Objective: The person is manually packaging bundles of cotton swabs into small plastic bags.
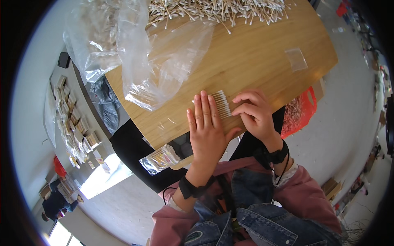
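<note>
Pale floor [135, 205] ran around the wooden table [254, 53]; we took the scene left to right. At far left we noted a person [57, 203] in dark clothing and a long grey table strewn with small boxes [72, 117]. Next came a large clear plastic bag [139, 53], crumpled over the wooden table's left part. Below the table's near edge, just left of the forearm, we saw a clear packet of swabs [160, 159], its long axis slanting up to the right, white heads at the upper right end.

Near the middle of the near edge we found the row of cotton swabs [223, 104], flat on the wood, sticks side by side. Their long axes ran across from left to right, right ends tipped slightly away from the person; the white heads there pointed toward the right hand. The left hand [207, 127] lay flat over the left part, fingers straight, thumb spread out, clamped on nothing. Beyond, at the top, we recorded a loose swab heap [221, 10], sticks pointing every way.

The right hand [256, 115] had its fingers bent, tips at the row's right ends; we could not tell whether they pinched any. Further right lay a small clear film [296, 59], then, past the edge, a red bag [308, 108].
</note>
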The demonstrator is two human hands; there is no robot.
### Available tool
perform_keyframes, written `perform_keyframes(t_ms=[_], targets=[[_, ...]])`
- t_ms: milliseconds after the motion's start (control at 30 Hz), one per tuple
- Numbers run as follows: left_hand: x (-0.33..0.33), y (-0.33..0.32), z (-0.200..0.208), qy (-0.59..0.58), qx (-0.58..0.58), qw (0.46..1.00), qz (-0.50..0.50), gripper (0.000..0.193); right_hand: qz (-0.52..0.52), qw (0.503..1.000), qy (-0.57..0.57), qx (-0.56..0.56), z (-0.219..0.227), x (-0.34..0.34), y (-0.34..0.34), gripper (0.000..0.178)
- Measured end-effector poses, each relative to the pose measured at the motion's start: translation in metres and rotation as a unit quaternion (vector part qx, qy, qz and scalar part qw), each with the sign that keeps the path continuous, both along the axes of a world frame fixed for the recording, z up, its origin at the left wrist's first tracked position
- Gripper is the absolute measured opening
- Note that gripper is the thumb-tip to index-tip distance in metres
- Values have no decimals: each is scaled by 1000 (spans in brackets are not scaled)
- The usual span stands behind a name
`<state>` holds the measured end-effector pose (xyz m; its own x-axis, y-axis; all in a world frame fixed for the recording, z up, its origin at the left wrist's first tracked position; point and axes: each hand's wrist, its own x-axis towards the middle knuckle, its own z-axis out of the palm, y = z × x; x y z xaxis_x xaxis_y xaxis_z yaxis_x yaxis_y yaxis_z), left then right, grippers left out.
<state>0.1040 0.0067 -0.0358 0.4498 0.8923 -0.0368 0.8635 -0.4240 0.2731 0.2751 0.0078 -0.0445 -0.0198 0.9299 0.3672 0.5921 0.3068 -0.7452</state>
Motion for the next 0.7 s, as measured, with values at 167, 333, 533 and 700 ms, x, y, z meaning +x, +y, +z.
perform_keyframes(t_ms=[167, 333, 533, 700], targets=[[1, 0, 0, 1, -1, 1000, 1, 112, 2, 1000, -21, 8, -2, 1, 0, 16], [1, 0, -1, 0, 3, 1000, 2, 112, -1, 1000, -27, 12, -3, 0, 0, 15], [2, 0, -1, 3, 5, 1000, 2, 112, 6, 999, -37, 17, -3, 2, 0, 14], [1, 0, -1, 6, 4, 1000, 2, 112, -17, 1000, -14, 3, -3, -2, 0, 16]])
